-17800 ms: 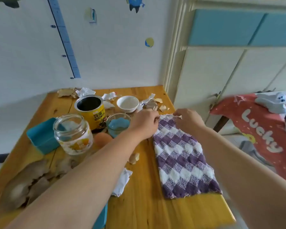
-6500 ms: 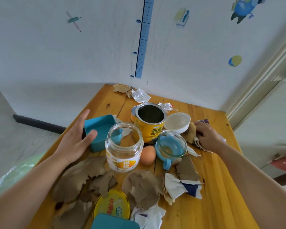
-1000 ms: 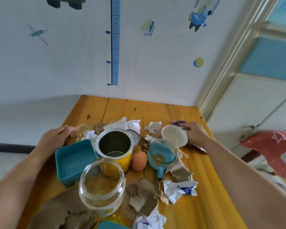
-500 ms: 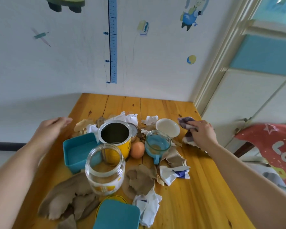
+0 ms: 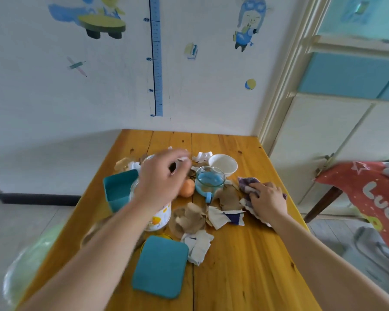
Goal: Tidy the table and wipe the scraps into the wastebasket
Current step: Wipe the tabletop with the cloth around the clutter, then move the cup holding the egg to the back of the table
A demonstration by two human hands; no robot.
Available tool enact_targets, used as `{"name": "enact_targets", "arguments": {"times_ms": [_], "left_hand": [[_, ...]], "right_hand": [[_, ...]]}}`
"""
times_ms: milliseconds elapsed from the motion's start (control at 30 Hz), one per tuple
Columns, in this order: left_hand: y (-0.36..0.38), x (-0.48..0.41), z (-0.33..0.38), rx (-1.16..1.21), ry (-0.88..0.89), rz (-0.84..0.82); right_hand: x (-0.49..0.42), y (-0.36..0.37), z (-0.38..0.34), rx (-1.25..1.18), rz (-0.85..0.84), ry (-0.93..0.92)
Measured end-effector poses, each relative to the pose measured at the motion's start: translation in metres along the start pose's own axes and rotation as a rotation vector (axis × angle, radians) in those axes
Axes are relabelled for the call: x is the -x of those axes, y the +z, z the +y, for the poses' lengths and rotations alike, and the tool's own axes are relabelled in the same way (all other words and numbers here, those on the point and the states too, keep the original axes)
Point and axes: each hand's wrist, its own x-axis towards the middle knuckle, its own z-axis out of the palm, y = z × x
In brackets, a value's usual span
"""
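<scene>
Soft daylight, motion blur, wide-angle warp

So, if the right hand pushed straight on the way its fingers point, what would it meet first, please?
Most likely the torn brown paper scrap lying just ahead of the purple cloth under the right hand; the glass mug stands just beyond it, though depth is hard to judge.

One egg (image 5: 187,188), one bowl (image 5: 222,164), one jar (image 5: 160,217) — one cloth (image 5: 247,184), one lid (image 5: 160,265).

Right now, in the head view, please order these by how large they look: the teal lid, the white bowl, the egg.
1. teal lid, though it also lies nearest the camera
2. white bowl
3. egg
</scene>
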Motion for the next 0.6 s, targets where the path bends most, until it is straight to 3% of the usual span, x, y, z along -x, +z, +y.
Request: {"name": "enact_targets", "arguments": {"times_ms": [133,267,367,500,600], "left_hand": [[0.049,0.037,0.013,-0.017,0.055,-0.152],[0.078,0.056,0.0,-0.107,-0.053,-0.225],[0.086,0.06,-0.011,-0.23,-0.128,-0.261],[0.093,0.055,-0.019,-0.358,-0.135,-0.241],[0.098,0.039,-0.023,-0.388,-0.227,-0.196]], "right_hand": [[0.009,-0.006,0.003,0.03,-0.034,-0.004],[0.015,-0.017,0.006,0.133,-0.102,0.009],[0.014,-0.026,0.005,0.143,-0.059,0.025],[-0.001,-0.033,-0.008,-0.06,0.103,-0.065],[-0.022,-0.036,-0.026,-0.306,0.081,-0.013]]}}
